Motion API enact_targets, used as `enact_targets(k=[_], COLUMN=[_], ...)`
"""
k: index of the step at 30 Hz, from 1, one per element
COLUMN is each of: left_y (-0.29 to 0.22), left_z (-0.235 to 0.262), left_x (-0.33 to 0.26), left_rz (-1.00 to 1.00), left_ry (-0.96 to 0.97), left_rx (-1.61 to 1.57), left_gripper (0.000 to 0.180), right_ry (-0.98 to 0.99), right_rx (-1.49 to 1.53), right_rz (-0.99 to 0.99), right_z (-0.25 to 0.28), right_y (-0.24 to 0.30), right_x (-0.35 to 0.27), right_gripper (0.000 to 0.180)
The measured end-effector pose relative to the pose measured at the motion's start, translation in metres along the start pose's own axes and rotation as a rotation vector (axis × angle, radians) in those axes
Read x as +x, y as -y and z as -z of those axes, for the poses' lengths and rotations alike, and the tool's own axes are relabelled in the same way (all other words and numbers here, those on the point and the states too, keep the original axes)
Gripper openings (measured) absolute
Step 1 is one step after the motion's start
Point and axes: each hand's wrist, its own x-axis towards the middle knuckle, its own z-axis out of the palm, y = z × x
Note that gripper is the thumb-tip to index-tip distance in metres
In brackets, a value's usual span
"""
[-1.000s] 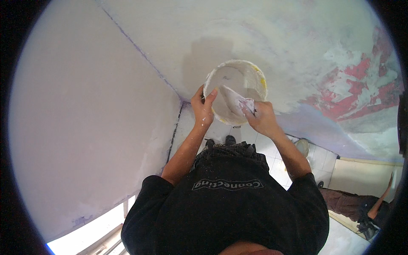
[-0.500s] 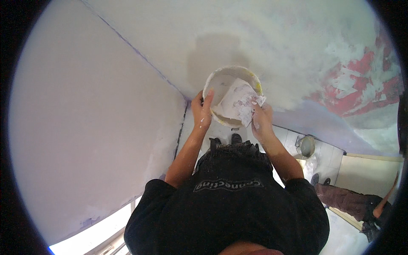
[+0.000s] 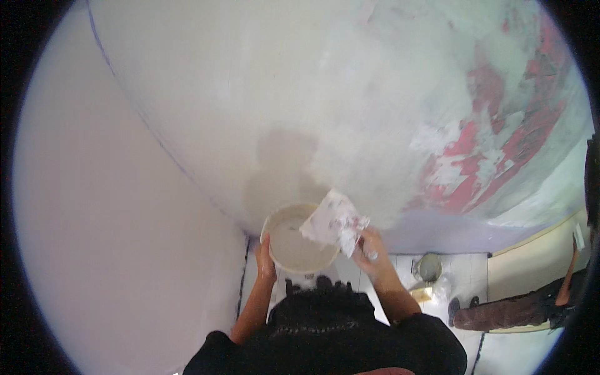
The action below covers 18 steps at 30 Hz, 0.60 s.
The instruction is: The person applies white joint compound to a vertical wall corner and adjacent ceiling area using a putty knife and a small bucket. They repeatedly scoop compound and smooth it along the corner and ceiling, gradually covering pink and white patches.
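My left hand (image 3: 265,261) grips the side of a round, pale bucket (image 3: 302,270), its thumb at the rim. Greyish-white paste shows inside the bucket. Closed around the handle end of a broad putty knife (image 3: 333,219), my right hand (image 3: 371,255) carries white smears on its fingers. The knife's wide blade is coated with white paste, lumpy near the hand. It overlaps the bucket's right rim in the picture; whether it touches the rim I cannot tell.
A patchy wall (image 3: 375,144) with red areas stands ahead, meeting a plain wall (image 3: 112,250) at left. On the tiled floor are a second bucket (image 3: 429,267) and a yellowish block (image 3: 422,294). Another person (image 3: 519,310) stands at the right, a pale flat tool in hand.
The view has tilted up toward the wall, so the bucket and both hands sit lower in the picture. The putty knife has shifted from over the bucket's opening toward its upper right rim.
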Motion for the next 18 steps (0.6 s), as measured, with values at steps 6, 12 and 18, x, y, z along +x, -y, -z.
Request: enact_targets(k=[6, 12, 18], left_y=[-0.086, -0.092, -0.077], left_z=[-0.016, -0.011, -0.032], left_x=[-0.069, -0.104, -0.111], left_rz=[0.066, 0.17, 0.162], left_ry=[0.054, -0.014, 0.044], left_rx=[-0.036, 0.026, -0.039], left_gripper=[0.059, 0.056, 0.055], right_ry=[-0.122, -0.699, -0.971], right_rx=[0.442, 0.151, -0.519], right_rz=[-0.026, 0.554, 1.107], right_z=[-0.013, -0.003, 0.012], right_y=[0.127, 0.264, 0.403], right_x=[-0.039, -0.049, 0.001], right_gripper=[0.025, 0.029, 0.032])
